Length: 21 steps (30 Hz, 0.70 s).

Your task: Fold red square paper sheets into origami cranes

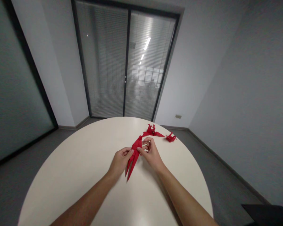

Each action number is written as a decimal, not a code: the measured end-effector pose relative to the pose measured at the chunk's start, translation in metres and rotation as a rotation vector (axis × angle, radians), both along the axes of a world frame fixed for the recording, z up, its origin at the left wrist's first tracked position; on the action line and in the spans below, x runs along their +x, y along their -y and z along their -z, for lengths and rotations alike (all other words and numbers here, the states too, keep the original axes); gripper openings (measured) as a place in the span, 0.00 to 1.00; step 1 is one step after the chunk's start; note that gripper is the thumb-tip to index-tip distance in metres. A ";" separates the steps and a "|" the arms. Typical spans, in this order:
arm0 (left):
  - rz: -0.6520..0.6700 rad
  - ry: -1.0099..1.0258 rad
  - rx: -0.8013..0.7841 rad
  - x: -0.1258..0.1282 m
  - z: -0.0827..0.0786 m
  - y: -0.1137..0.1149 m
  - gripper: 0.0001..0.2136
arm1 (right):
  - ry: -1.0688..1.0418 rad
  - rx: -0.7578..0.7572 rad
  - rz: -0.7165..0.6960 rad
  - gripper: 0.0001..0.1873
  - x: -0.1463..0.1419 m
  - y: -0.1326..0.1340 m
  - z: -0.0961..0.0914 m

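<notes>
1. Bare forearms point(184, 197) come nearest the camera, both cut off by the bottom edge; at the lower right corner a black object point(266, 213) is cropped so far that I cannot tell what it is.
2. Between the two hands, above the near-middle of the round white table point(85, 163), is a folded red paper form point(135, 154), its two long narrow points aimed back toward the camera.
3. The left hand point(120, 160) pinches its left side, thumb on top; the fingers beneath are mostly hidden.
4. The right hand point(152, 153) grips the right side, thumb pressed on the paper and the other fingers curled, their tips partly out of sight.
5. Just beyond, red origami cranes point(151, 129) overlap, so their number is unclear; whether the held paper's upper tip touches them cannot be made out.
6. Farther right, near the rim, sits a separate red crane point(171, 137), its folds blurred.
7. Behind the table, blinds point(103, 62) veil the glazed door, leaving the space past it indistinct; the table's near edge runs out of view.
</notes>
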<state>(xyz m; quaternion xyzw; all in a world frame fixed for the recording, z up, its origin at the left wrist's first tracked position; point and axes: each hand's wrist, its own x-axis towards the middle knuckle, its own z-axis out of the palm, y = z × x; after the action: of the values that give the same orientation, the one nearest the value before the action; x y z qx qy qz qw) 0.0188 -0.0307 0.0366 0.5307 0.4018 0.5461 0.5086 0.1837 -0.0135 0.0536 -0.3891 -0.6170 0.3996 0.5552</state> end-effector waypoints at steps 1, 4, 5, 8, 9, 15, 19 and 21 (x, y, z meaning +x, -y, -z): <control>-0.023 0.008 -0.016 0.001 0.000 0.000 0.18 | 0.068 0.040 0.054 0.20 -0.002 0.001 0.000; -0.064 0.078 -0.034 0.003 -0.002 0.000 0.18 | 0.257 0.068 0.095 0.17 -0.006 0.007 -0.002; -0.064 0.117 -0.032 0.003 -0.003 0.000 0.17 | 0.292 0.051 0.081 0.18 -0.007 0.008 -0.003; -0.048 0.188 -0.020 0.005 -0.005 0.000 0.15 | 0.305 0.005 0.026 0.21 -0.010 0.010 -0.003; -0.047 0.188 -0.015 0.005 -0.005 0.000 0.15 | 0.287 0.003 0.013 0.20 -0.010 0.010 -0.002; -0.048 0.132 -0.007 0.005 -0.004 0.000 0.15 | 0.222 0.031 0.003 0.17 -0.007 0.009 -0.001; -0.025 0.203 -0.088 0.006 -0.005 0.003 0.15 | 0.240 0.045 -0.084 0.20 -0.011 0.015 -0.006; 0.011 0.269 -0.138 0.005 -0.007 0.006 0.16 | 0.255 0.058 -0.110 0.19 -0.014 0.018 -0.008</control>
<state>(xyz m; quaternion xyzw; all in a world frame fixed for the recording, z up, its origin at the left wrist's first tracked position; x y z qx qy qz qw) 0.0233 -0.0362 0.0440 0.4187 0.3636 0.5806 0.5961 0.1696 -0.0319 0.0615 -0.3862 -0.7141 0.3588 0.4606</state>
